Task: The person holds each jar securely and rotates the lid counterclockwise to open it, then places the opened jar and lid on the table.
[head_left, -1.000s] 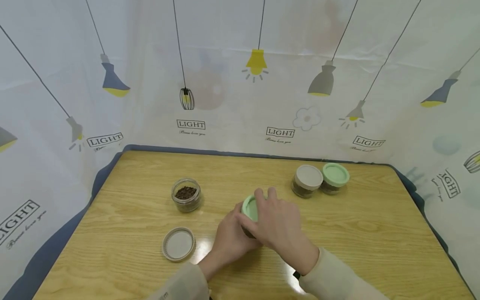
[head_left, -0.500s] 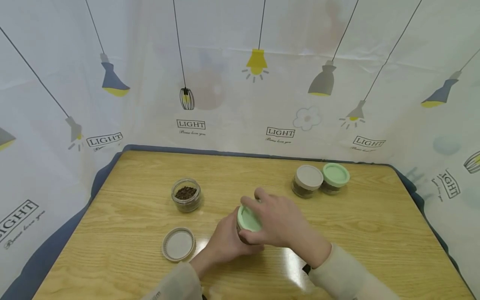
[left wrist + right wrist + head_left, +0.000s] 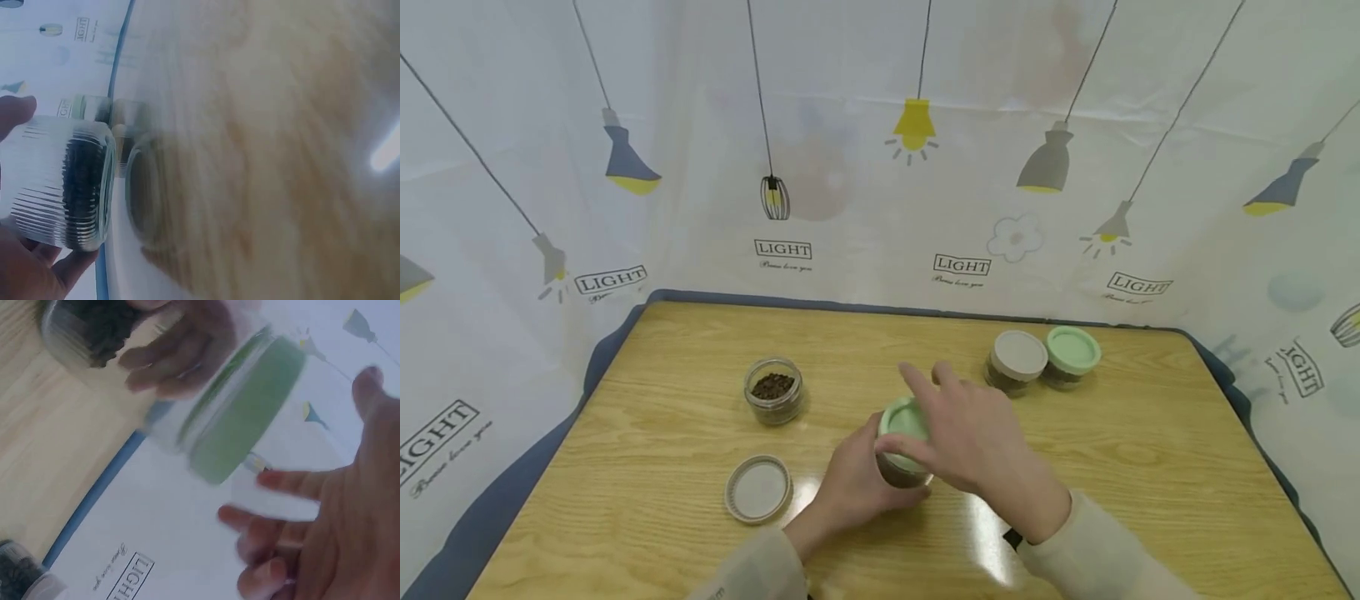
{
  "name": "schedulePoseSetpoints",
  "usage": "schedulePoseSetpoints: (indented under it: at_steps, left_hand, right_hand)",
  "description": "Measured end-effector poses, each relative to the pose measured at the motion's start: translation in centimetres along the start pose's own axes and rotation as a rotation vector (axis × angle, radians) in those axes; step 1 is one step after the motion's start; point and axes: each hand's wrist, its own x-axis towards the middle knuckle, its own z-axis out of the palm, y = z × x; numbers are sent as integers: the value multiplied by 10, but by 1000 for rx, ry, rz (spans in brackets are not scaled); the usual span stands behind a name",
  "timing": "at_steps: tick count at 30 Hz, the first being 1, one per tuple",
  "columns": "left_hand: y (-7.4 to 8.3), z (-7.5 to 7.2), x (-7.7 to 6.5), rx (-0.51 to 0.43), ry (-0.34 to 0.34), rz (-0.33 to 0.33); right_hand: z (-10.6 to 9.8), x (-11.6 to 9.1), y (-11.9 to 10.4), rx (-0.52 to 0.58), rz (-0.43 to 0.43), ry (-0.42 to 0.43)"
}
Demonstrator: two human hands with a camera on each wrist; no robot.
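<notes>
A ribbed glass jar (image 3: 901,477) with dark contents and a pale green lid (image 3: 904,421) is in my left hand (image 3: 853,483), whose fingers wrap around the glass. The left wrist view has this jar (image 3: 59,181) above the table, its base toward the wood. My right hand (image 3: 977,433) is over the lid in the head view. The right wrist view puts its loosely spread fingers just off the green lid (image 3: 247,412), holding nothing. Whether the lid is loose on its thread cannot be told.
An uncovered jar (image 3: 775,400) of dark brown bits stands at left, with a grey lid (image 3: 758,490) lying nearer me. At back right are a grey-lidded jar (image 3: 1017,358) and a green-lidded jar (image 3: 1072,354), side by side. A printed curtain (image 3: 865,208) borders the table.
My right hand's fingers were around the green lid and turned with it; now they are spread and lifted off. My left hand still grips the jar, which tilts slightly differently.
</notes>
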Motion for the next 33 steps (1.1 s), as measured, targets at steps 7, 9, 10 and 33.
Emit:
schedulePoseSetpoints:
  at_steps: [7, 9, 10, 33]
  left_hand:
    - [5, 8, 1, 74, 81, 1]
    - [7, 9, 1, 90, 99, -4]
    - [8, 10, 1, 98, 105, -3]
    - [1, -1, -1, -128, -86, -6]
  right_hand:
    - [5, -4, -12, -73, 138, -52]
    - [9, -4, -13, -80, 137, -39]
    - [11, -4, -13, -79, 135, -31]
    - [15, -2, 6, 87, -209, 1]
